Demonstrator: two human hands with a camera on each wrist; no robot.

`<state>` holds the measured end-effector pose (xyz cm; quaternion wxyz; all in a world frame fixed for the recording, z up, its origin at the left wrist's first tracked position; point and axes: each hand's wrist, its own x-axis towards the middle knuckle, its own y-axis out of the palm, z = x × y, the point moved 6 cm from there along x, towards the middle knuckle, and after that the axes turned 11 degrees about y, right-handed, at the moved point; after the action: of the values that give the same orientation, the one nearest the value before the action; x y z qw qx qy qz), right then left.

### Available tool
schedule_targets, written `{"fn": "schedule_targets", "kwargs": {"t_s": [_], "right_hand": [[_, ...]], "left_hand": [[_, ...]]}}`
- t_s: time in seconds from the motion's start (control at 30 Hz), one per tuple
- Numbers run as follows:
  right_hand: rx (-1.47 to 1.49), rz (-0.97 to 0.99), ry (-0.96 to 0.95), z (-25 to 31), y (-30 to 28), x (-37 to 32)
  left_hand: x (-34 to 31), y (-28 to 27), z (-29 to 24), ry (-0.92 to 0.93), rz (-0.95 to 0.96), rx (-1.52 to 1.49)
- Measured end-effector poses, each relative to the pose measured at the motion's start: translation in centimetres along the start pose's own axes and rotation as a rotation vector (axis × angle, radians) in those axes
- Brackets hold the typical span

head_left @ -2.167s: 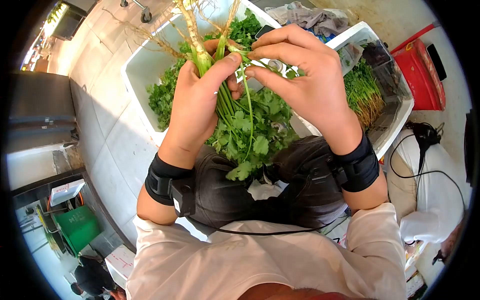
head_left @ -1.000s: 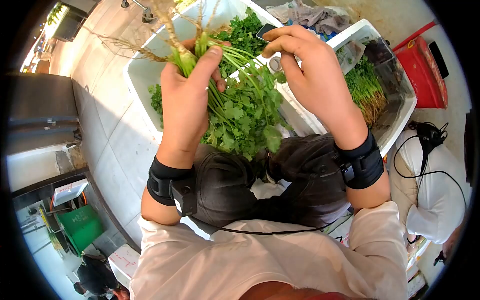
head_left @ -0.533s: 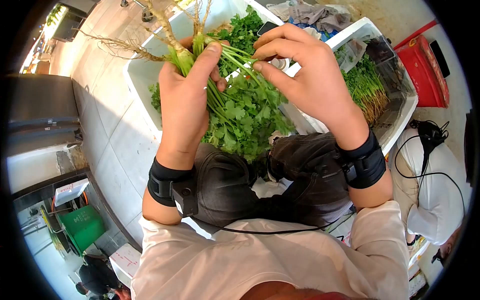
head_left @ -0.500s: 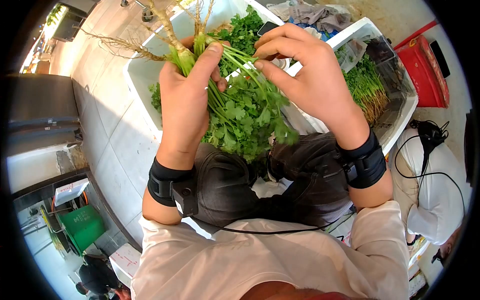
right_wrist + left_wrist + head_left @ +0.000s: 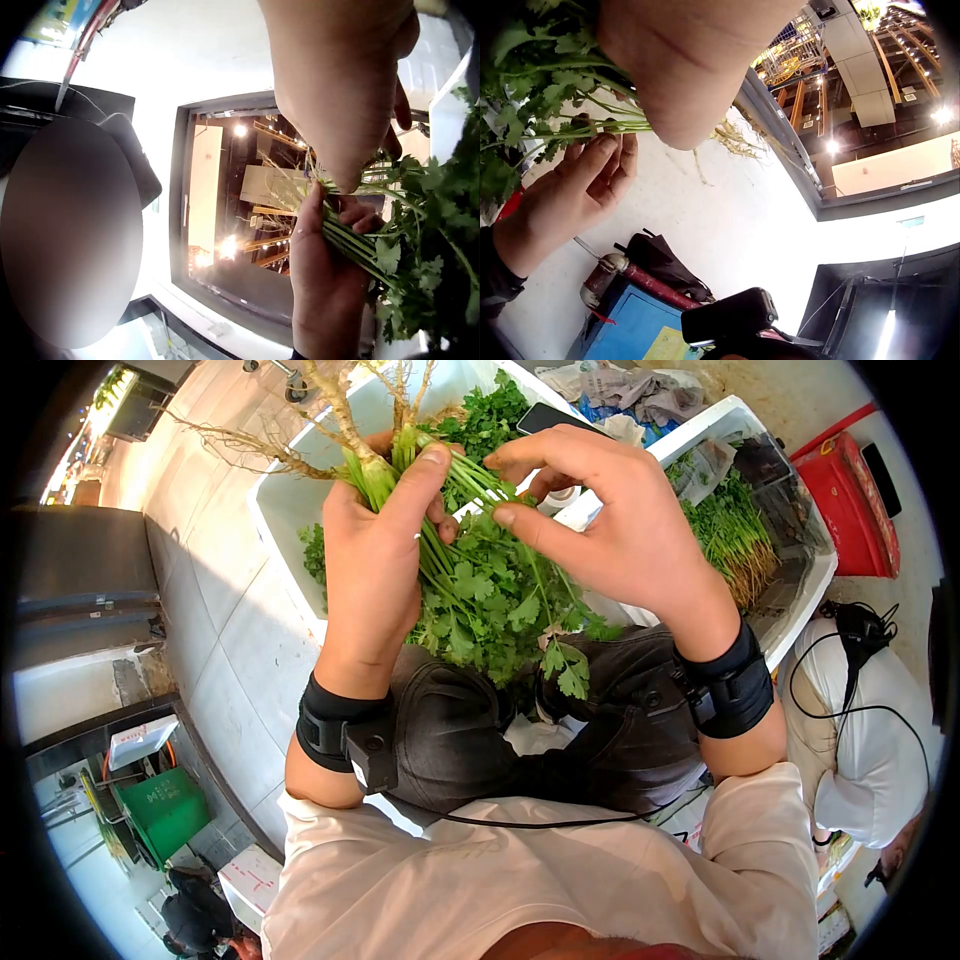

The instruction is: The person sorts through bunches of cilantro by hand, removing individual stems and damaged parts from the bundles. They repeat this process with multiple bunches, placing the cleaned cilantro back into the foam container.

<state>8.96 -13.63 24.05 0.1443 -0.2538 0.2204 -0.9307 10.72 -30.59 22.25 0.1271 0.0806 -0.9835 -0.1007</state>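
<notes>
My left hand (image 5: 375,560) grips a bunch of coriander (image 5: 480,595) just below its base, thumb across the stems. Its pale roots (image 5: 340,405) point up and away, while the leaves hang over my knees. To the right, my right hand (image 5: 630,525) holds a few loose stems between thumb and curled fingers. In the left wrist view that right hand (image 5: 570,187) has its thumb and fingertips together at the thin stems (image 5: 622,125). The right wrist view shows the left hand (image 5: 326,270) wrapped round the stems, with leaves (image 5: 427,255) spreading beyond it.
A white foam box (image 5: 275,510) with more coriander stands ahead of my knees. Another foam box (image 5: 812,575) at right holds rooted greens (image 5: 735,540). A phone (image 5: 550,420) lies near the boxes. A red container (image 5: 840,510) stands at far right.
My right hand drew away from the bunch, then came back to pinch loose stems and lowered slightly. Some leaf sprigs swung down over my knee. The left hand kept its grip, shifting slightly left.
</notes>
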Motion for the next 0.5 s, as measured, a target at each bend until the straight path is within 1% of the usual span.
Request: {"fn": "schedule_targets", "kwargs": {"t_s": [0.13, 0.23, 0.3, 0.43, 0.5], "right_hand": [[-0.007, 0.019, 0.018, -0.6, 0.1, 0.0], [0.020, 0.003, 0.072, -0.9, -0.2, 0.0], [0.128, -0.004, 0.159, -1.6, -0.2, 0.1], [0.126, 0.010, 0.205, -1.9, -0.3, 0.1], [0.119, 0.034, 0.243, -1.9, 0.1, -0.1]], "left_hand": [[-0.1, 0.2, -0.1, -0.015, 0.022, 0.013], [-0.2, 0.1, 0.1, -0.033, 0.035, 0.041], [-0.1, 0.0, 0.1, -0.024, 0.033, 0.068], [-0.2, -0.1, 0.1, -0.005, 0.041, 0.173], [-0.1, -0.3, 0.3, 0.021, 0.012, 0.211]]}}
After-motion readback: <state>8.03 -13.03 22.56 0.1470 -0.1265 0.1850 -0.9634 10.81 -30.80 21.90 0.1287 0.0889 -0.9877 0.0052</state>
